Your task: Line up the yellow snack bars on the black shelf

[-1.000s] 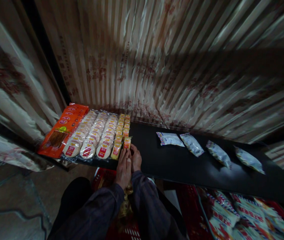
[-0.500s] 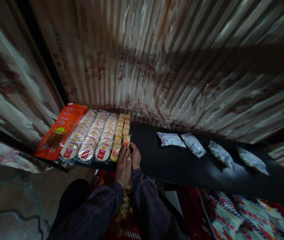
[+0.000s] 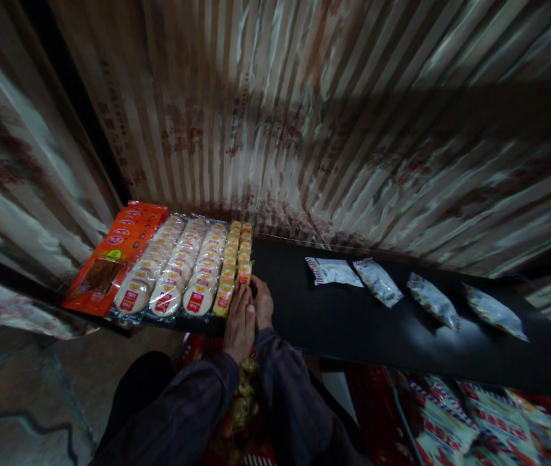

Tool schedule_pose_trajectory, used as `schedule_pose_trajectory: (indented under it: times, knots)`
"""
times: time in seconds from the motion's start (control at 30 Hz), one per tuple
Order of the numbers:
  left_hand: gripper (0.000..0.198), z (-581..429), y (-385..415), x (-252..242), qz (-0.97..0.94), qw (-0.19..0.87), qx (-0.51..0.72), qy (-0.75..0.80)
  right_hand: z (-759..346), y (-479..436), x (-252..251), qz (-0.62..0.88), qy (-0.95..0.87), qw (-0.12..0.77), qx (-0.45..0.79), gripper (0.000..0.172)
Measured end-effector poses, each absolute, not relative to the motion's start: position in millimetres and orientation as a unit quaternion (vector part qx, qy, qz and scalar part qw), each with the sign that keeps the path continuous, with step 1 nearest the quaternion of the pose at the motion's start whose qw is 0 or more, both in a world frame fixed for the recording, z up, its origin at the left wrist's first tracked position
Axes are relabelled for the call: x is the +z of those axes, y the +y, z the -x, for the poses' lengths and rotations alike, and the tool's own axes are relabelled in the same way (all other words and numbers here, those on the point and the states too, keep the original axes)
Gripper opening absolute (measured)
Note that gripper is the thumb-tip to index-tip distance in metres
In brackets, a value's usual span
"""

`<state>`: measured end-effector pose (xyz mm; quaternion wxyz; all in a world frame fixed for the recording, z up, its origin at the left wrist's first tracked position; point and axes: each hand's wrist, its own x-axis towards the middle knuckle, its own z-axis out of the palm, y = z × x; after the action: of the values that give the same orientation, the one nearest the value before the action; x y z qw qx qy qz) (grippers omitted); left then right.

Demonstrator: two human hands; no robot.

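Note:
My left hand (image 3: pixel 239 327) and my right hand (image 3: pixel 262 303) are pressed together at the front end of the rightmost column of small yellow snack packets (image 3: pixel 245 272). The fingertips of both hands close on the sides of the front packet, which they partly hide. A second column of yellow packets (image 3: pixel 226 285) runs along its left side. Further left lie three rows of round white crackers in clear wrappers (image 3: pixel 198 294), overlapping from front to back. At the left end is an orange bag (image 3: pixel 105 265) with a window showing brown sticks.
The black shelf (image 3: pixel 294 310) carries several spaced white packets (image 3: pixel 336 272) on the right. Below it, a red basket (image 3: pixel 372 401) stands beside larger white bags (image 3: pixel 445 421). Gold-wrapped pieces (image 3: pixel 243 408) lie in a red container under my forearms. A striped curtain (image 3: pixel 275 129) hangs behind.
The view has shifted very slightly. Both hands stay at the front of the yellow column, with hardly any movement.

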<state>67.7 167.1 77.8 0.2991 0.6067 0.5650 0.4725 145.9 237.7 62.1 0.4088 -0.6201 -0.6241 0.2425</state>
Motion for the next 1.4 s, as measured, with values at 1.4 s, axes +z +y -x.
schedule_pose_trajectory:
  times: [1.4]
  knots:
    - [0.053, -68.9, 169.2, 71.1, -0.618, 0.266, 0.461, 0.579, -147.1, 253.0, 70.4, 0.583, -0.515, 0.504, 0.376, 0.062]
